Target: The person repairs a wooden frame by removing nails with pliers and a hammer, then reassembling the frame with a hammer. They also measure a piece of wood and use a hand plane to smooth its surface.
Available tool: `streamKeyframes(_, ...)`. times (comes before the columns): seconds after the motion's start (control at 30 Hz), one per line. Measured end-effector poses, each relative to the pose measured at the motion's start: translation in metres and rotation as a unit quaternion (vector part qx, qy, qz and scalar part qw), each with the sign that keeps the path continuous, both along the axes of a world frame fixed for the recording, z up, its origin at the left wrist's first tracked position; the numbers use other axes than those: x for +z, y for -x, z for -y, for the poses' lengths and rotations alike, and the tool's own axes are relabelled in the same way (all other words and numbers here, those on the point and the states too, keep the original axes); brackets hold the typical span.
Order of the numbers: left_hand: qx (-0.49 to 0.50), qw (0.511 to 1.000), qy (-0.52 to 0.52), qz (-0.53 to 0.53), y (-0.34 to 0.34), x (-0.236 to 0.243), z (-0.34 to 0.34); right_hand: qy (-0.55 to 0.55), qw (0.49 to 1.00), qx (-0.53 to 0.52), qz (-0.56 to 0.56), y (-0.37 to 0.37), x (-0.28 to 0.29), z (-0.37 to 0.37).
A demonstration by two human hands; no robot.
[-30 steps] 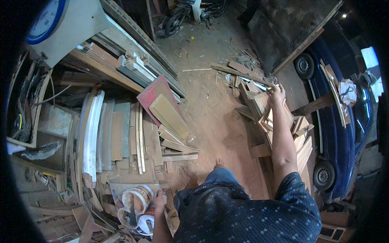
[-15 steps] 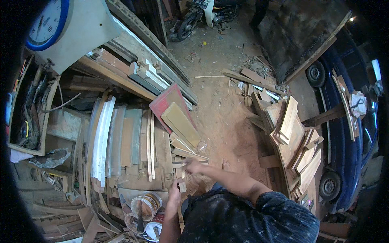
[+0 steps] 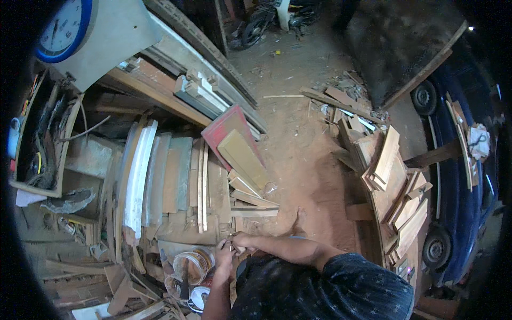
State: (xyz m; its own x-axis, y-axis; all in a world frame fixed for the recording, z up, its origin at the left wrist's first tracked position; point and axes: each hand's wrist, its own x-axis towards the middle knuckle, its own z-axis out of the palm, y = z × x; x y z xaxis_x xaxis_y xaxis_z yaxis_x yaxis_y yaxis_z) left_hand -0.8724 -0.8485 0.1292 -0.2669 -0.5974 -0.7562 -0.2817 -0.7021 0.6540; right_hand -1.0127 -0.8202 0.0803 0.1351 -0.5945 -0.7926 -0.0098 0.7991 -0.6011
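My left hand (image 3: 224, 252) and my right hand (image 3: 243, 241) are close together in front of my body, fingers curled in. Something small shows between them, but it is too blurred and covered to name. Beside my left forearm stand a white plastic bucket (image 3: 201, 264) with a tool handle sticking out and a white paint pail (image 3: 199, 296). Ahead of my hands lie short wooden offcuts (image 3: 255, 212) at the end of a row of boards. Two thin wooden strips (image 3: 202, 186) lie on that row.
A red-edged panel (image 3: 215, 131) with a tan cabinet door (image 3: 242, 160) on it leans ahead. At right, a wooden bench (image 3: 377, 200) carries stacked planks (image 3: 412, 213), with a blue vehicle (image 3: 463, 213) beyond. A tool box (image 3: 63, 165) is at left, below a blue-rimmed clock (image 3: 84, 26).
My right hand has come down and back, beside my left hand. A pale wooden piece seen at my hands before is now hidden or out of sight. The view has shifted slightly.
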Motion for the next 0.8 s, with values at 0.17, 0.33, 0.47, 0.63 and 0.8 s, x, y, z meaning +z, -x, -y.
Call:
streamKeyframes(0.17,-0.205,0.953,0.182,0.127,-0.007,0.028,0.039,0.125,0.988,0.084,0.031,0.012,-0.008,-0.009)
streamKeyframes(0.33,-0.222,0.848,0.459,0.144,-0.030,0.100,0.182,0.060,0.979,-0.195,0.011,0.074,-0.095,-0.068)
streamKeyframes(0.47,-0.175,0.707,0.618,0.296,-0.035,0.244,0.317,-0.031,0.896,-0.438,0.069,0.176,-0.174,-0.213)
streamKeyframes(0.63,-0.118,0.437,0.769,0.451,-0.036,0.441,0.442,-0.082,0.757,-0.627,-0.165,0.237,-0.147,-0.367)
streamKeyframes(0.8,-0.104,0.284,0.762,0.572,-0.135,0.539,0.572,-0.161,0.698,-0.665,-0.212,0.228,-0.095,-0.435)
